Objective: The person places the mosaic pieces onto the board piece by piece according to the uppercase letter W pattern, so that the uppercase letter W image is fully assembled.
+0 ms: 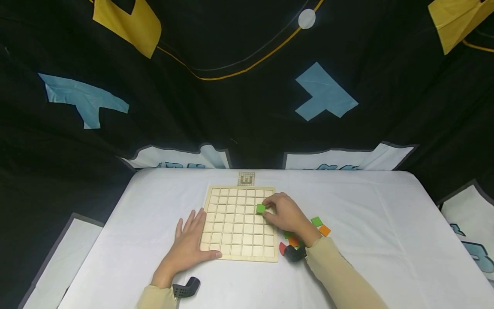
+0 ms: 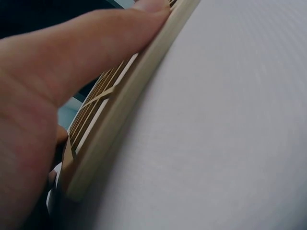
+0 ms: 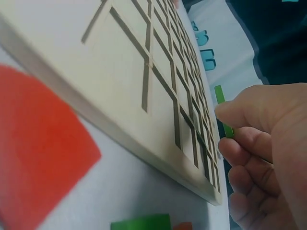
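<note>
Now pinching green tile (image 1: 260,209) with right hand (image 1: 283,212) at upper right of gridded board (image 1: 251,258); resting outspread left hand (image 1: 187,244) on left edge. Could straddle two cells (image 1: 248,228) if released askew, or scatter nearby loose tiles (image 1: 316,221) by sweeping low.

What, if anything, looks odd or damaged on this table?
Nothing stands out: the wooden grid board looks whole, the left hand rests on its edge, and the right hand pinches a green square tile.

The grid board (image 1: 239,218) looks like smooth, matt wood; under it spreads a fabric tablecloth (image 1: 370,240), behind it a matt cloth backdrop (image 1: 239,116).
</note>
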{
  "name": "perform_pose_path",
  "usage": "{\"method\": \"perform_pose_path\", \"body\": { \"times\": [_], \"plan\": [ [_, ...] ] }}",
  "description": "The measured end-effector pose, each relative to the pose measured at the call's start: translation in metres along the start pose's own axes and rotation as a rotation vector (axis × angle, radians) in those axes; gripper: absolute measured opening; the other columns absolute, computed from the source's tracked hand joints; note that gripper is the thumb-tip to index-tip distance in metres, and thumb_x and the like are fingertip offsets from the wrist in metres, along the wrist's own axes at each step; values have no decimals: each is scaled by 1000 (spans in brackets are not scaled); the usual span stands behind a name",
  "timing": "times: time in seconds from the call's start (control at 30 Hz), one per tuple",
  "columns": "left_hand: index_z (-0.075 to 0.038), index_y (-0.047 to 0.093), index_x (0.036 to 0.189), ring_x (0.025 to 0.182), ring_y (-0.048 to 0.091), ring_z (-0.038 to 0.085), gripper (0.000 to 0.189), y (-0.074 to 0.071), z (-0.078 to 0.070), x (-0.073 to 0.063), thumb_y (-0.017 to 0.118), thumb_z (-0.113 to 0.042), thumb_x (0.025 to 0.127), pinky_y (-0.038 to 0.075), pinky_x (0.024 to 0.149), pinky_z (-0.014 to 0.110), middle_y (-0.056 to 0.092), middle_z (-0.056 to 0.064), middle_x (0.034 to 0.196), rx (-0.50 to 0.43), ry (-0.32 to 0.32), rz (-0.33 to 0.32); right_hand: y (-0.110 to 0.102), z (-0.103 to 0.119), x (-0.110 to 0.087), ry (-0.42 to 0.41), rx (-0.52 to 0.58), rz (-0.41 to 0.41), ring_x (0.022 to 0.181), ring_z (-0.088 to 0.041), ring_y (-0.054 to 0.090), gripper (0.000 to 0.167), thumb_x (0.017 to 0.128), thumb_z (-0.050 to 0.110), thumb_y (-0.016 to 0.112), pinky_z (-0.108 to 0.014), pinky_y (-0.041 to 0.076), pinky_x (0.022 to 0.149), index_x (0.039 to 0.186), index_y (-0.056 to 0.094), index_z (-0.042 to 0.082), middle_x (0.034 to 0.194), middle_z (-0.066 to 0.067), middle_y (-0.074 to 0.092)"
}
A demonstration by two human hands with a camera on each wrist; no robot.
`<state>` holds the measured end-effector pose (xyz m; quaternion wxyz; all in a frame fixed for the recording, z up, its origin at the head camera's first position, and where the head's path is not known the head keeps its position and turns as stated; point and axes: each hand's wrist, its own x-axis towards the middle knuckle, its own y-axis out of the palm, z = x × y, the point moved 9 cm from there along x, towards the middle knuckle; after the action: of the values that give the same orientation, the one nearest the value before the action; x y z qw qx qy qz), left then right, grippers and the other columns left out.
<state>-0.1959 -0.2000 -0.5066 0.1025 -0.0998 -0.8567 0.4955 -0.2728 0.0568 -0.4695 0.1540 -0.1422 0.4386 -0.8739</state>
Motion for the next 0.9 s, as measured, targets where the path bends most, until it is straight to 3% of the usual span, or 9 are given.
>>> {"method": "perform_pose_path", "body": {
  "times": [0.3, 0.6, 0.9],
  "plan": [
    [4, 22, 157, 152, 8, 44, 131, 1, 0, 0, 78, -72, 67, -4, 116, 66, 19, 19, 165, 8, 1, 0, 5, 2, 4, -39, -45, -2, 98, -19, 61, 25, 83, 20, 75, -37, 50, 95, 105, 75, 8, 103, -2, 72],
    [4, 22, 157, 152, 7, 44, 130, 1, -1, 0, 76, -73, 67, -4, 116, 67, 19, 20, 165, 10, 3, 2, 10, -1, 6, -16, -54, 8, 93, -18, 57, 24, 83, 19, 75, -36, 51, 88, 105, 75, 8, 98, 0, 70],
    [6, 24, 156, 151, 10, 46, 129, 0, -2, 0, 77, -72, 68, -2, 115, 68, 21, 21, 164, 11, 14, -14, 12, -2, 7, -16, -46, 5, 95, -19, 58, 26, 83, 16, 72, -37, 51, 89, 107, 76, 7, 100, -2, 71]
  ]
}}
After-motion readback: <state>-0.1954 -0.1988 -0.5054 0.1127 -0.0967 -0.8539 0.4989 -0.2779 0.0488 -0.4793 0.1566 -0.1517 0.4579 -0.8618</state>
